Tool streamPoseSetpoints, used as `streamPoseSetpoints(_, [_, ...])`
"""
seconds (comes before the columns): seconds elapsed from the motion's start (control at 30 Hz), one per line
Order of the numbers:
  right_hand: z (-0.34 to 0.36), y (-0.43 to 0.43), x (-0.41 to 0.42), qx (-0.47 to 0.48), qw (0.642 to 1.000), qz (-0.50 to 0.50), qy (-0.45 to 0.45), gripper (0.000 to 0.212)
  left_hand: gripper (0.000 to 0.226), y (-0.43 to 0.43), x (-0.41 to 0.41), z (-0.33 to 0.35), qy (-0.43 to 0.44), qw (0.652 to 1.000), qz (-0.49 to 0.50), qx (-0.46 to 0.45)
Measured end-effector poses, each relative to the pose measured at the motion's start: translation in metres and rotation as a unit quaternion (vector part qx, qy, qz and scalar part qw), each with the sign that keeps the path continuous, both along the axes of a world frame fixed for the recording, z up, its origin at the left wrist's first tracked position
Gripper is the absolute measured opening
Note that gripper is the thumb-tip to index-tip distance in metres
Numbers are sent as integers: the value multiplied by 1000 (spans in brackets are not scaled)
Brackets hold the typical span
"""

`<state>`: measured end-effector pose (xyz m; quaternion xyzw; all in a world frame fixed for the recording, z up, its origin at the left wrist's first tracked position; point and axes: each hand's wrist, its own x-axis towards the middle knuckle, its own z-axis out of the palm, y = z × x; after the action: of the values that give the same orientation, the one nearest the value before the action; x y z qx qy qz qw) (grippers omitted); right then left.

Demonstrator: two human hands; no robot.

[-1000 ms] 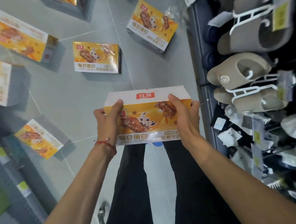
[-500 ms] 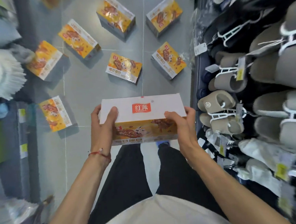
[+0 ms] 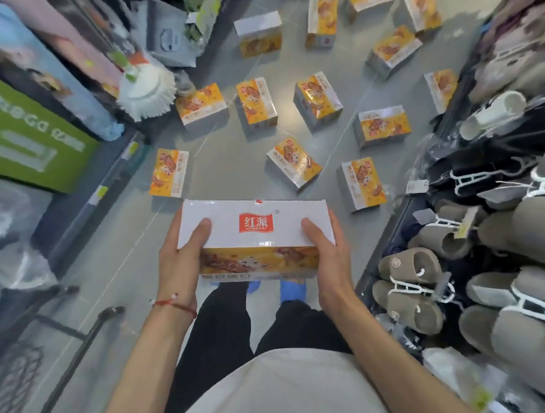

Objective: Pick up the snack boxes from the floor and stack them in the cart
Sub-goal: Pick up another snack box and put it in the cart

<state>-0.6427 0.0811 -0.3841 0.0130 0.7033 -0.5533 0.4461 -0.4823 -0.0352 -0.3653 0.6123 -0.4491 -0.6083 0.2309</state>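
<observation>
Cart (image 3: pixel 86 354) is noted at the floor's (image 3: pixel 227 164) left edge; contents cannot be made out. One snack box (image 3: pixel 255 231) is held above the floor, clasped endwise by left hand (image 3: pixel 183 264) and right hand (image 3: pixel 330 254), thumbs laid on top.

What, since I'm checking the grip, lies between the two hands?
The held snack box, its ends gripped by the left hand and right hand, in the head view.

Narrow shop aisle with a grey tiled floor (image 3: pixel 227 164). Right of the right grip (image 3: pixel 330 254), a dark rack (image 3: pixel 397 234) of grey slippers (image 3: pixel 410 269) on white hangers. Left of the left grip (image 3: pixel 183 264), shelves (image 3: pixel 91 203) hold a green box (image 3: pixel 15 141) and a white mop head (image 3: pixel 146 88).
</observation>
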Motion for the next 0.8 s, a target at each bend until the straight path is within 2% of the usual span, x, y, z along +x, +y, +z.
streamPoseSetpoints(0.13, [19, -6, 37, -7, 998, 56, -14, 39, 34, 24, 54, 16, 12, 995, 99, -4])
streamPoseSetpoints(0.33, [42, -18, 117, -30, 988, 151, 17, 42, 38, 53, 145, 30, 23, 973, 228, -5])
streamPoseSetpoints(0.47, [54, -21, 191, -37, 978, 205, 30, 54, 39, 73, 223, 36, 39, 956, 292, -11])
streamPoseSetpoints(0.6, [61, -21, 271, -47, 965, 256, 32, 38, 37, 94, 307, 42, 39, 937, 348, -21])
streamPoseSetpoints(0.8, [71, -21, 386, -66, 944, 323, 13, 40, 32, 130, 409, 56, 43, 896, 440, -47])
